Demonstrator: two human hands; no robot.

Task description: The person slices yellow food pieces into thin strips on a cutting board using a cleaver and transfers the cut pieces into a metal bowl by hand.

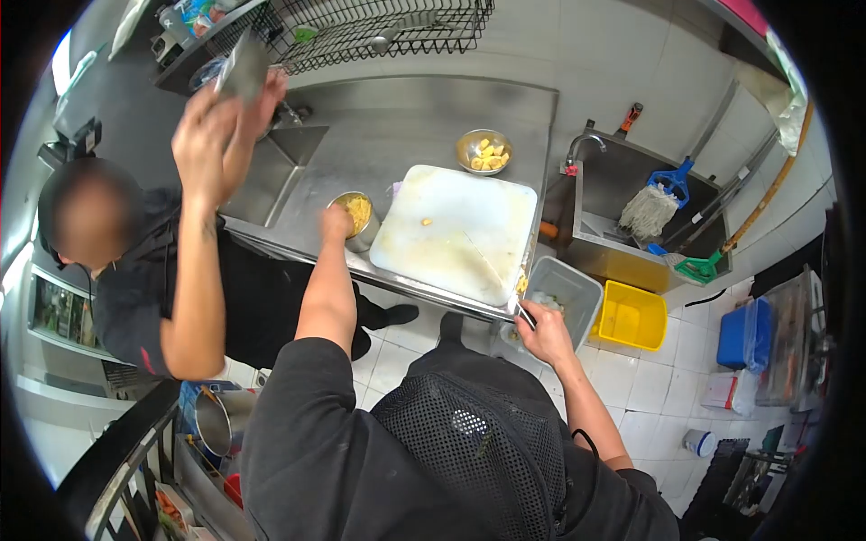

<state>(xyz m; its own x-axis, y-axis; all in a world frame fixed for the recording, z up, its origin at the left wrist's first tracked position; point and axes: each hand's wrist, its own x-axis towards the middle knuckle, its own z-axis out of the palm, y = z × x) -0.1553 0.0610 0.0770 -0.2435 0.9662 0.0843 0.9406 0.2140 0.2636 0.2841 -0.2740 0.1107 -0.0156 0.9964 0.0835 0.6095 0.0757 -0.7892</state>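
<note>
My left hand (336, 224) is at the left rim of a metal container (364, 236) holding yellow shreds (358, 213). Its fingers are mostly hidden, so their grip does not show clearly. At the near right corner of the white cutting board (428, 194), my right hand (546, 334) is closed around the dark handle of a knife (488, 262). The blade lies over the board, pointing away to the left. One small yellow piece (427, 222) rests on the board, and yellow bits (521, 283) are by its right edge. A metal bowl (463, 149) behind the board holds yellow chunks (489, 156).
A co-worker (126, 243) stands at left, raising a metal object (244, 68) near the wire rack (379, 36). Right of the counter are a sink (591, 194) with a mop (649, 212), a grey bin (586, 284) and a yellow tub (633, 316).
</note>
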